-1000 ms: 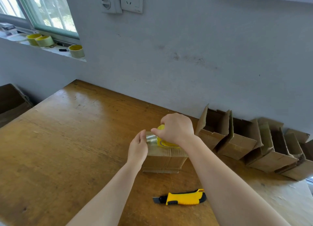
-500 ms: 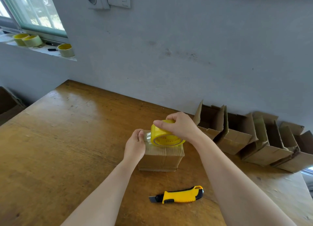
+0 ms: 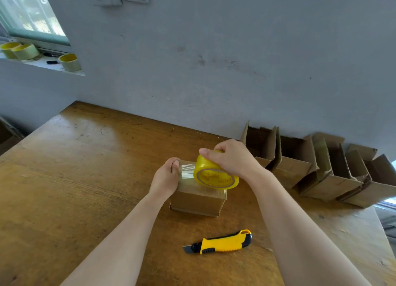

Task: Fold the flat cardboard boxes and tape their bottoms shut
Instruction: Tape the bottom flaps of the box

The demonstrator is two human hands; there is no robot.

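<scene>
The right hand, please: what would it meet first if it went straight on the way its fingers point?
Probably the left hand, gripping the cardboard box; the right hand, holding the tape roll, looks slightly higher, so depth is uncertain.

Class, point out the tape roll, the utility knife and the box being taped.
tape roll [image 3: 215,177], head view, labelled end face.
utility knife [image 3: 222,241], head view, yellow handle.
box being taped [image 3: 197,204], head view, front cardboard wall.

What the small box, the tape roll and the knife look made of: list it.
Small box: brown cardboard, matte, folded edges. Tape roll: clear glossy plastic film on a yellow core, glare on the stretched strip. Knife: yellow and black body, probably plastic; grey blade tip, likely metal.
</scene>
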